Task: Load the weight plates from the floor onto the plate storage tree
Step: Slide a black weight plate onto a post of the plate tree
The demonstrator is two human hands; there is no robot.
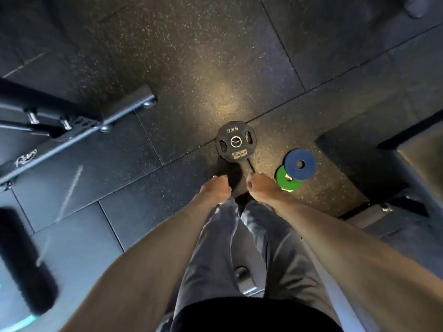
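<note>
Evidently at the pickup step, the left hand and right hand hang loosely curled and empty above the floor, where the black plate lies near the overlapping blue plate and green plate; next, bend and grip one.

Both your arms reach straight down, bare forearms converging so that your left hand and right hand hang near each other without touching. Each hand's fingers curl loosely under the knuckles, tips hidden, nothing showing between them. Your right thumb lies just inward of its fingers.
</note>
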